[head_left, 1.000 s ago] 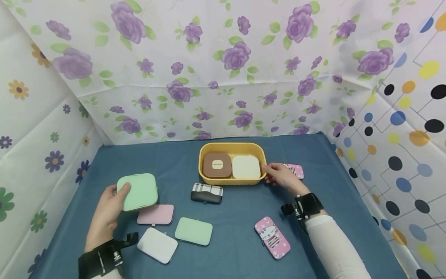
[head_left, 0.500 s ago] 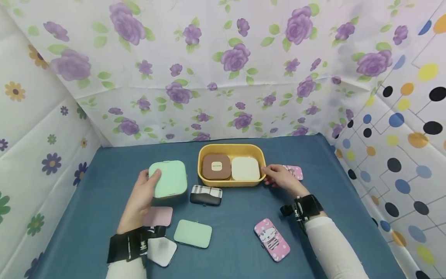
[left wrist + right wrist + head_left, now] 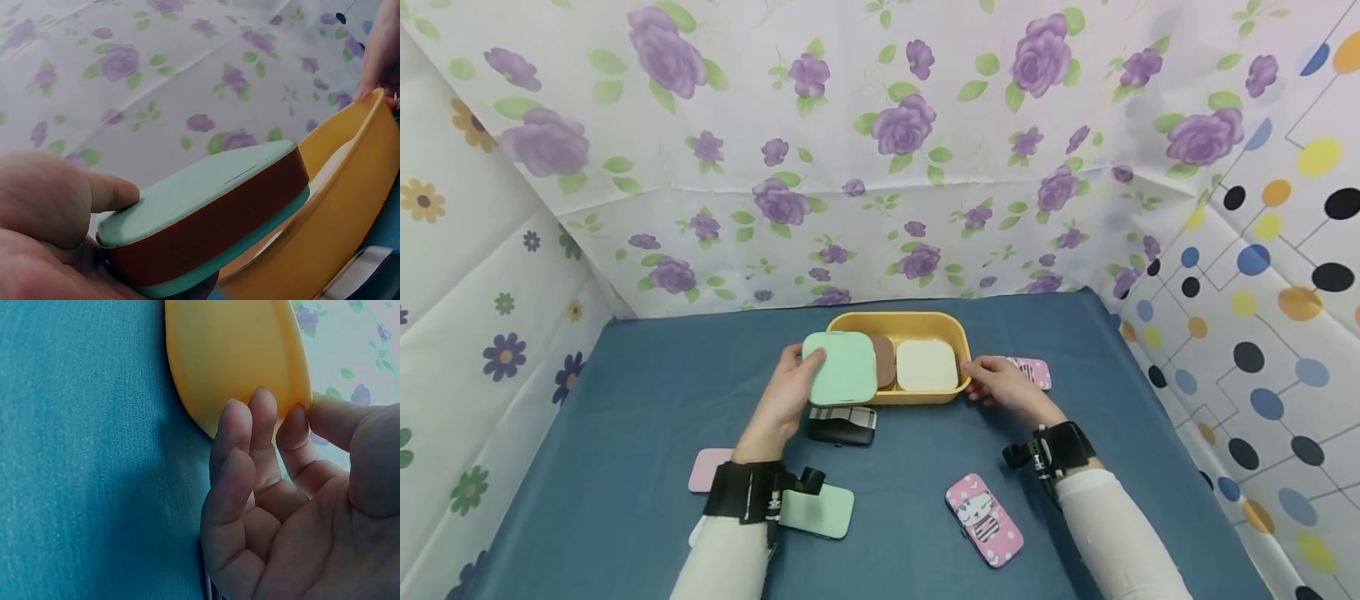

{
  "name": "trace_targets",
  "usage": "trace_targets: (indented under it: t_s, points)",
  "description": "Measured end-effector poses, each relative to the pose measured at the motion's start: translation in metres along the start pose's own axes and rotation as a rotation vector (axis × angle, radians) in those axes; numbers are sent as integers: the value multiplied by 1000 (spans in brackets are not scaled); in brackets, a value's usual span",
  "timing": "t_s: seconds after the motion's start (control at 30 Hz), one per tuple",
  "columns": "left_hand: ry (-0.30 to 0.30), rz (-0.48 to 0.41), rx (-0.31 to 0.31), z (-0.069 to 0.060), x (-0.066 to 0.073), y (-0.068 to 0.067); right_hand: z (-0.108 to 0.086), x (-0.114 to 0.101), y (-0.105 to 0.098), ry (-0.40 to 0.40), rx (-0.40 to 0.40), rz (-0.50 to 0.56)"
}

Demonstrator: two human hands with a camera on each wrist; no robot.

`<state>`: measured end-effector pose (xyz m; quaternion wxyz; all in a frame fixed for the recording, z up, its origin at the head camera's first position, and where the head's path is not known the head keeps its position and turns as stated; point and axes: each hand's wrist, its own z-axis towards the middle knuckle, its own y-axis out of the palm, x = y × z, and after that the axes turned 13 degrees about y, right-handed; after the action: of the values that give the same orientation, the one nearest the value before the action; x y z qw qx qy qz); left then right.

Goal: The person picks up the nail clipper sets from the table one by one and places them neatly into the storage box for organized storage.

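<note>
My left hand (image 3: 784, 398) grips a mint-green square case (image 3: 844, 368), thumb on top. In the left wrist view this case (image 3: 206, 212) shows a brown band between its green faces. It is held over the left end of a yellow plastic basket (image 3: 917, 399), hiding part of that end. Inside the basket lie a brown square case (image 3: 884, 362), partly covered, and a cream one (image 3: 927, 365). My right hand (image 3: 1006, 385) pinches the basket's right rim between thumb and index finger; the right wrist view shows the yellow wall (image 3: 237, 356) at its fingertips.
A plaid-and-black case (image 3: 842, 427) lies in front of the basket. Pink (image 3: 707, 470) and light green (image 3: 820, 510) flat cases lie partly behind my left arm. A pink cartoon case (image 3: 984, 520) lies at front right, another pink patterned case (image 3: 1033, 372) behind my right hand. Patterned cloth walls surround the table.
My left hand has carried the mint-green case rightward from above the pink case to the basket's left end. The right hand has stayed on the basket's rim.
</note>
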<state>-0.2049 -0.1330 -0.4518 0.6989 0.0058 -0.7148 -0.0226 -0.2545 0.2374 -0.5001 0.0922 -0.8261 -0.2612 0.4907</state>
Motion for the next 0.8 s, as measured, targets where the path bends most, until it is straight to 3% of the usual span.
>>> trace_targets:
  t_s: [0.43, 0.63, 0.8]
  points:
    - [-46, -92, -66, 27, -1, 45, 1, 1, 0, 12, -6, 15]
    - [-69, -73, -52, 40, -1, 68, 2, 1, 0, 5, -10, 24]
    - [-53, 17, -6, 51, -5, 83, 1, 1, 2, -3, -7, 30]
